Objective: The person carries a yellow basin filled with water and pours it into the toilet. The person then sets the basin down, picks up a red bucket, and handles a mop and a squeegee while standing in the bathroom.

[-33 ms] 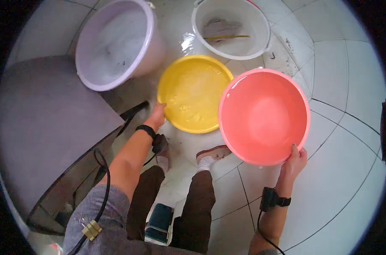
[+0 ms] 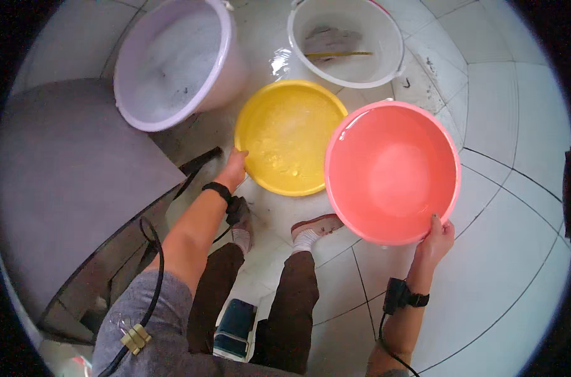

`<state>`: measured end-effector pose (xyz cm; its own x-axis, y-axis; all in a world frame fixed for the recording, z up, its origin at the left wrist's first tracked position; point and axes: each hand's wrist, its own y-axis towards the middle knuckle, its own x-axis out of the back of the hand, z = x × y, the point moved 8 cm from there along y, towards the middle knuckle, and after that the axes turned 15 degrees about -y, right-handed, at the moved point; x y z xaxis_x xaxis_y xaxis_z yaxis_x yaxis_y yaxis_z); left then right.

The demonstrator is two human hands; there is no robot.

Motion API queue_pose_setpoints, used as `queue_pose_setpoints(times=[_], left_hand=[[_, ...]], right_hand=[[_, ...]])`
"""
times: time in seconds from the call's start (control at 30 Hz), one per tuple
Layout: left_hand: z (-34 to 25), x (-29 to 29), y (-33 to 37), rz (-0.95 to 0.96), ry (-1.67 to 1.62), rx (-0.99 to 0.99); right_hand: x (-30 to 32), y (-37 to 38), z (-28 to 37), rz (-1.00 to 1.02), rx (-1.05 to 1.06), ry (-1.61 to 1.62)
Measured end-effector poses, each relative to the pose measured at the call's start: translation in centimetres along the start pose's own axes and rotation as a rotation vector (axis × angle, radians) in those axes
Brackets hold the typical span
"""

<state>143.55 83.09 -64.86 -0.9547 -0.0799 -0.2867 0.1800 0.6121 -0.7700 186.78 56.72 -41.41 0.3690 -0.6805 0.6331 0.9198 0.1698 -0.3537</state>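
Observation:
My left hand (image 2: pixel 236 166) is closed on the near left rim of a yellow basin (image 2: pixel 290 137), which holds water with small bubbles. On the right, my right hand (image 2: pixel 437 237) grips the lower right rim of a pink basin (image 2: pixel 392 173), thumb on the inner side and the other fingers mostly hidden under the rim. The pink basin's left rim overlaps or touches the yellow one's right edge. Its inside looks smooth and shiny; whether water is in it, I cannot tell.
A lilac tub (image 2: pixel 224 50) of foamy water stands at the far left. Behind the basins, a white bucket (image 2: pixel 398 47) holds greyish cloth and a thin yellow strip. A grey panel (image 2: pixel 78 182) fills the left side. My shoes (image 2: pixel 317 226) rest on wet-looking tiles (image 2: pixel 486 276).

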Motion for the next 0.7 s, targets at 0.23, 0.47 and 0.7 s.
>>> queue_pose_setpoints(times=[0.23, 0.47, 0.7], left_hand=[[0.4, 0.2, 0.0, -0.057, -0.086, 0.024], [1.3, 3.3, 2.1, -0.116, -0.023, -0.046], [2.3, 2.5, 1.7, -0.217, 0.011, 0.057]], right_hand=[[-1.2, -2.6, 1.0, 0.007, 0.019, -0.022], [-1.2, -4.0, -0.2, -0.008, 0.051, -0.053], [-0.1, -3.3, -1.6, -0.107, 0.083, -0.073]])
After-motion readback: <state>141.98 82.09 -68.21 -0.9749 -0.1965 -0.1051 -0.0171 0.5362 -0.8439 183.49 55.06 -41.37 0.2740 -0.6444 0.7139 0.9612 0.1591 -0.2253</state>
